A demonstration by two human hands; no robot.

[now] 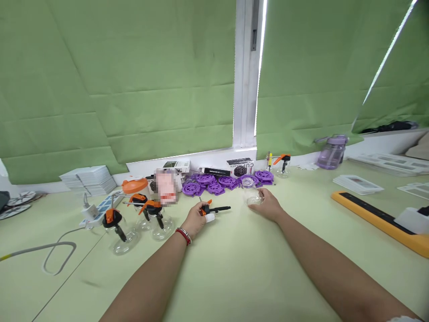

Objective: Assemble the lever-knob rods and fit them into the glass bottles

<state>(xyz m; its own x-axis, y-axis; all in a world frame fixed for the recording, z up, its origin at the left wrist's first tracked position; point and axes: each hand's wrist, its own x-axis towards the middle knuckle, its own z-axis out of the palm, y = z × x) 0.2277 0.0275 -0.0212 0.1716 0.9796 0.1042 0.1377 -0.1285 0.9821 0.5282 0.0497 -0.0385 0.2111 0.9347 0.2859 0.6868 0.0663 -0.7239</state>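
My left hand [197,219], with a white wrap on one finger, holds a black and orange spray head [214,209] whose black tube points right. My right hand [266,205] grips a small clear bottle [254,199] from its right side, on or just above the table. Left of my left hand, several clear bottles [162,227] stand fitted with orange and black heads. One more such bottle [284,167] is at the back, right of centre. Several purple plastic parts [214,181] lie behind my hands.
Boxes [240,166] and a blurred pink item [166,187] are at the back. White stacks [89,179], a power strip [100,212] and a cable [63,245] lie left. A purple water bottle [331,153], white cards [357,183] and an orange-black bar [375,218] are right.
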